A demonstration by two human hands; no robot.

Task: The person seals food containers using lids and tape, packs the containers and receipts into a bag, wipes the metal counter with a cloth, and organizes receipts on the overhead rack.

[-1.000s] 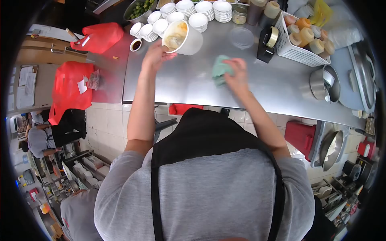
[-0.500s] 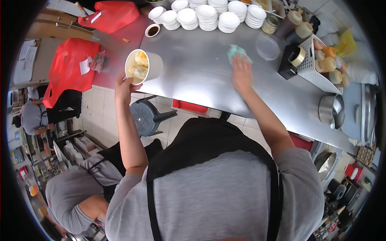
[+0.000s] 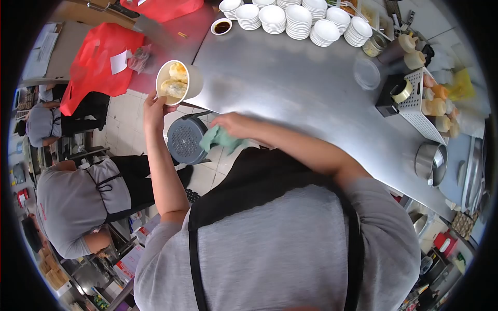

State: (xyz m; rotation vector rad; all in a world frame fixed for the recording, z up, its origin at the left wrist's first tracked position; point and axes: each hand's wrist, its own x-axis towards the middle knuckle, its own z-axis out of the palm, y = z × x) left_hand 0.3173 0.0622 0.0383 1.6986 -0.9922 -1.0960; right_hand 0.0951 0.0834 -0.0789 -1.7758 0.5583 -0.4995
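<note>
My left hand [image 3: 155, 111] grips a white paper cup [image 3: 194, 84] near the table's front edge. The cup tilts toward me, and pale, yellowish pieces of food that look like dumplings [image 3: 174, 87] lie inside it. A green cloth [image 3: 222, 141] hangs from my right hand [image 3: 232, 124], whose fingers are closed on it. That hand is just off the front edge of the metal table [image 3: 290, 83], above the grey stool [image 3: 185, 141]. My right forearm reaches across in front of my black apron.
Stacks of small white dishes [image 3: 298, 23] and a dish of dark sauce [image 3: 221, 26] line the back. Red bags [image 3: 101, 67] lie at the left. A white basket of bottles [image 3: 415, 106], a tape dispenser [image 3: 390, 98] and a metal pot [image 3: 428, 160] stand right. A co-worker [image 3: 83, 202] bends at the left.
My right hand has swept the green cloth from the tabletop leftward and toward me, off the front edge. The cup has shifted slightly left. The co-worker at the left has moved.
</note>
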